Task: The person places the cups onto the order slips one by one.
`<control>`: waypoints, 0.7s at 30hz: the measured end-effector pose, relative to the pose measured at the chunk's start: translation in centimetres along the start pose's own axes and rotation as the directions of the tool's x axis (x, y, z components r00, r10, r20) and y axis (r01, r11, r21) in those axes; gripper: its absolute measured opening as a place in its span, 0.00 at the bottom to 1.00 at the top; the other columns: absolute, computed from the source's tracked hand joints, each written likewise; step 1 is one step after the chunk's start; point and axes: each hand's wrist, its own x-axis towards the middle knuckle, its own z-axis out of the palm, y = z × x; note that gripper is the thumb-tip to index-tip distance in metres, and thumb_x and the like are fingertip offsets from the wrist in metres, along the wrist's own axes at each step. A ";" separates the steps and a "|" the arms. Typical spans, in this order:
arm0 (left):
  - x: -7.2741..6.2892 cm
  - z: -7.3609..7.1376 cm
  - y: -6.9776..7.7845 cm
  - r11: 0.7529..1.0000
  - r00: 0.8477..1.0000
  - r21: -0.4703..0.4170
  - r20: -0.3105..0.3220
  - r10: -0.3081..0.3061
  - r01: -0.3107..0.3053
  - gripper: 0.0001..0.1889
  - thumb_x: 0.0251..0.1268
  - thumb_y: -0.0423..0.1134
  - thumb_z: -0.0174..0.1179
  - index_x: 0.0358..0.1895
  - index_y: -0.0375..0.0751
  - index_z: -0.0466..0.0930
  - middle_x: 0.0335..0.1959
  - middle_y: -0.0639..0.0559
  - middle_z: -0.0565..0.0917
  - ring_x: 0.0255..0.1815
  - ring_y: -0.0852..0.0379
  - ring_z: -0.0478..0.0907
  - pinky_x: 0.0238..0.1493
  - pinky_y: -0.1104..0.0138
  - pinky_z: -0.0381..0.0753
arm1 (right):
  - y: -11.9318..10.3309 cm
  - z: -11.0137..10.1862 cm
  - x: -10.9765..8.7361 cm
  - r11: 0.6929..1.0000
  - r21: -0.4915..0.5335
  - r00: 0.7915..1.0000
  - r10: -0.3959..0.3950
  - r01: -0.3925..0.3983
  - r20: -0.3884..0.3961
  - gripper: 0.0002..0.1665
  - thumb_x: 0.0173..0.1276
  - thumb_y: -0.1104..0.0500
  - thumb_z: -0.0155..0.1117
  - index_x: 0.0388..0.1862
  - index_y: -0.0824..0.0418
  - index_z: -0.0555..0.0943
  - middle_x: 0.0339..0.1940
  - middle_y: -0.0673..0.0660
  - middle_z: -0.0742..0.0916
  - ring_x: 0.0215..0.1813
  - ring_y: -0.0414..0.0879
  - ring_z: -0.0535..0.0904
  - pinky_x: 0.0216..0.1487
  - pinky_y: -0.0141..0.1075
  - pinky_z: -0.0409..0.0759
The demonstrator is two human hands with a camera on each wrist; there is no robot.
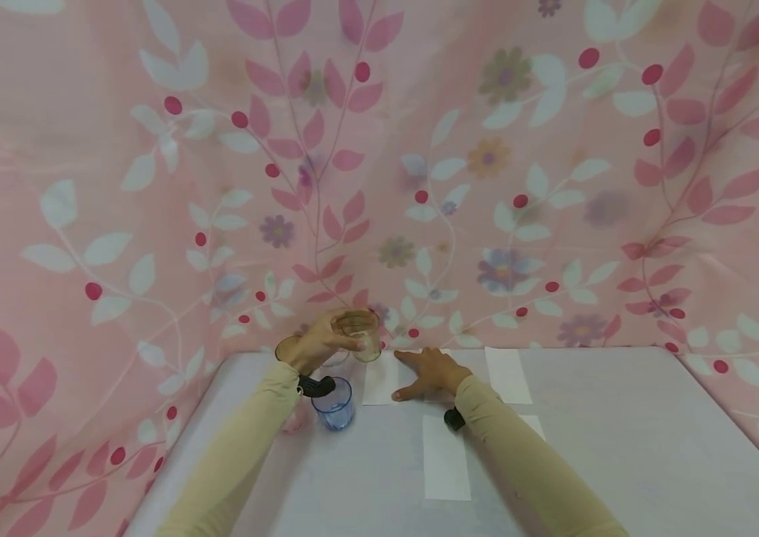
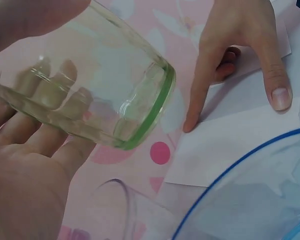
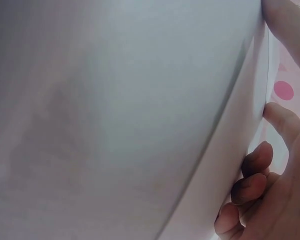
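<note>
My left hand (image 1: 321, 341) grips a clear drinking glass (image 1: 367, 341) with a green-tinted base, raised above the back edge of the table. In the left wrist view the glass (image 2: 115, 87) is tilted, with fingers curled along its side. Over the table, my right hand (image 1: 435, 371) touches a white paper sheet (image 1: 379, 385) with outstretched index finger and thumb, spread apart. Its other fingers are loosely bent under the palm, as the right wrist view shows. A blue glass (image 1: 334, 412) stands below my left wrist, beside a pink glass (image 1: 294, 422).
Behind the left hand are an amber-rimmed glass (image 1: 285, 347) and another clear glass (image 1: 335, 359), both partly hidden. More white sheets lie on the table: one at the back right (image 1: 508, 376), one nearer the front (image 1: 446, 462). A pink floral curtain (image 1: 420, 149) hangs behind.
</note>
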 end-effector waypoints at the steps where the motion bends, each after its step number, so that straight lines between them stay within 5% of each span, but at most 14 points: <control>1: 0.1 0.1 -0.2 1.000 1.000 0.000 0.007 0.003 -0.003 0.37 0.67 0.23 0.66 0.78 0.33 0.65 0.78 0.33 0.71 0.81 0.36 0.67 0.73 0.62 0.78 | 0.0 0.0 0.0 1.000 0.000 1.000 0.001 -0.001 -0.001 0.61 0.57 0.21 0.72 0.85 0.37 0.63 0.78 0.68 0.75 0.75 0.67 0.72 0.71 0.63 0.76; 7: 0.6 0.6 -1.2 0.998 0.999 0.039 0.012 -0.039 0.039 0.36 0.66 0.22 0.66 0.77 0.29 0.65 0.77 0.32 0.71 0.81 0.35 0.66 0.67 0.63 0.82 | 0.1 0.1 0.1 1.000 -0.003 1.000 0.007 -0.007 0.002 0.61 0.57 0.20 0.72 0.86 0.37 0.62 0.79 0.67 0.74 0.77 0.67 0.71 0.71 0.65 0.76; 21: 2.5 2.8 -2.0 0.971 0.992 0.203 -0.009 -0.129 0.128 0.39 0.56 0.20 0.71 0.72 0.31 0.65 0.73 0.32 0.75 0.78 0.34 0.69 0.78 0.43 0.72 | 0.4 0.2 0.2 1.000 -0.006 1.000 0.003 -0.003 -0.015 0.62 0.55 0.19 0.72 0.85 0.37 0.63 0.73 0.68 0.77 0.71 0.65 0.75 0.68 0.63 0.79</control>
